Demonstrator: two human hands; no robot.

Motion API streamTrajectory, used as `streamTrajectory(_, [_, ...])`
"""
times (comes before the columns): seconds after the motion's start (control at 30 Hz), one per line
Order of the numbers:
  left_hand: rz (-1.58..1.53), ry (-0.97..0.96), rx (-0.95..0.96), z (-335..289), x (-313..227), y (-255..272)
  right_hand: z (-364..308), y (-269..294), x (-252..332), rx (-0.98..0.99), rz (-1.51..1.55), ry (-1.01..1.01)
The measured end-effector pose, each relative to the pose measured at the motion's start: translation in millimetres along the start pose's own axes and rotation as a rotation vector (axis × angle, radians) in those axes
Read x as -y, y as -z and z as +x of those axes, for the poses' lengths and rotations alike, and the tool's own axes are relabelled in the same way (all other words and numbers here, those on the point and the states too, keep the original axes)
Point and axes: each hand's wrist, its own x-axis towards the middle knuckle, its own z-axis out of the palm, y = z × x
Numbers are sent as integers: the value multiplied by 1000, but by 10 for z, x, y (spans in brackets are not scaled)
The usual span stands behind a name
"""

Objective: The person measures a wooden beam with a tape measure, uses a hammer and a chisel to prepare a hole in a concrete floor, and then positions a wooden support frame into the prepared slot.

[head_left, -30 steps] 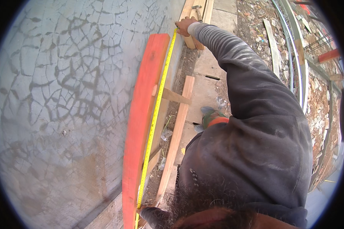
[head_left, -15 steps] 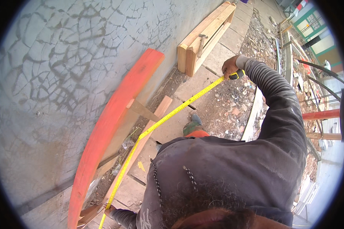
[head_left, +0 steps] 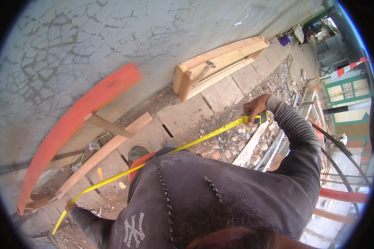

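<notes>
My right hand (head_left: 257, 108) is closed round the black and yellow case of a tape measure (head_left: 261, 118). A long yellow blade (head_left: 214, 133) runs out of the case, down and left across the front of my body. At lower left my left hand (head_left: 71, 206) pinches this blade near its free end, which sticks out past the fingers. Just beyond that hand lies a bare wooden plank (head_left: 108, 149). It joins a red-painted beam (head_left: 77, 114) through a short wooden crosspiece (head_left: 110, 124).
A cracked grey wall (head_left: 124, 33) runs along the left. Near it a long wooden frame (head_left: 224, 58) lies on paving slabs (head_left: 187, 118), with a hammer (head_left: 203, 71) on it. Rubble (head_left: 237, 145) and pale boards (head_left: 252, 145) lie at right. A purple bucket (head_left: 285, 39) stands far off.
The view has turned, and wood and wall sit further left and lower. The tape blade has come away from over the plank and now crosses close to my torso, both hands still on the tape.
</notes>
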Motion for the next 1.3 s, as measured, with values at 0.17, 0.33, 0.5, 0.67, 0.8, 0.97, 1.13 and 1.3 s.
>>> streamTrajectory(0.17, [50,-55,100,-281,229,225,-158,110,426,37,187,243])
streamTrajectory(0.33, [56,-18,262,-434,1102,83,555,290,456,-130,159,334])
streamTrajectory(0.5, [-61,55,400,-778,2193,-19,1581,883,653,-240,-154,425])
streamTrajectory(0.67, [98,-109,415,-2591,2624,-2033,1805,1504,1092,-442,-186,531])
streamTrajectory(0.8, [98,-170,262,-3226,2413,-2567,1568,2008,1475,-214,-207,499])
streamTrajectory(0.97, [-51,-96,230,-3414,2740,-2926,1466,2195,1224,-247,-170,520])
streamTrajectory(1.13, [92,-449,295,-2356,2271,-2007,1684,2405,802,-228,-209,602])
streamTrajectory(1.3, [-396,-142,262,-3262,1847,-1779,1341,2857,-98,-260,-320,357])
